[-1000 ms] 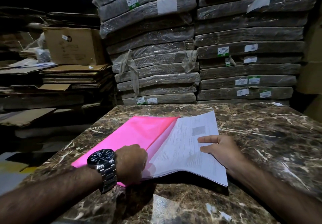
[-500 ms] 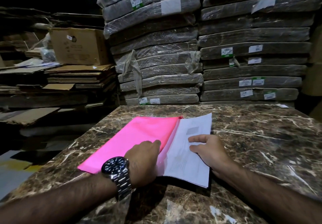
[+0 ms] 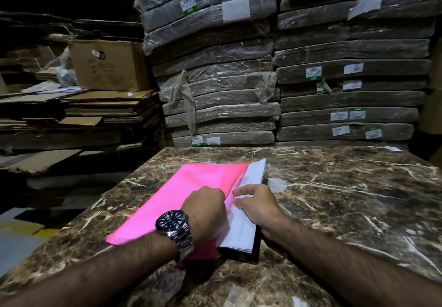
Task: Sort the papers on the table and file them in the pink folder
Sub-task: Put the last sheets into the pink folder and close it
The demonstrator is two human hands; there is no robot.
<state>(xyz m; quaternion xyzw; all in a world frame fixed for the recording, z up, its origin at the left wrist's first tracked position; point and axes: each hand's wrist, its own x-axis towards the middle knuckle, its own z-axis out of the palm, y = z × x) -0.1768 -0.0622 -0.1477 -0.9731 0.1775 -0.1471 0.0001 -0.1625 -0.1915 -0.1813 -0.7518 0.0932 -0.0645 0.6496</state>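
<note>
Pink folder (image 3: pixel 181 201) flat on table (image 3: pixel 346 199), near edge, cover lying over white papers (image 3: pixel 241 230); paper strip exposed along cover's 3 o'clock side. Left grip (image 3: pixel 205 211), watch (image 3: pixel 172 221) on wrist, knuckles up on cover's 3 o'clock edge; fingertips hidden, hold on cover cannot be told. Right grip (image 3: pixel 257 205) released, fingers resting on exposed papers, close beside left. Wrapped bundles (image 3: pixel 215 67) stacked at 12 o'clock behind table. Cardboard box (image 3: pixel 107 65) on flattened cartons (image 3: pixel 102 108) at 10 o'clock.
</note>
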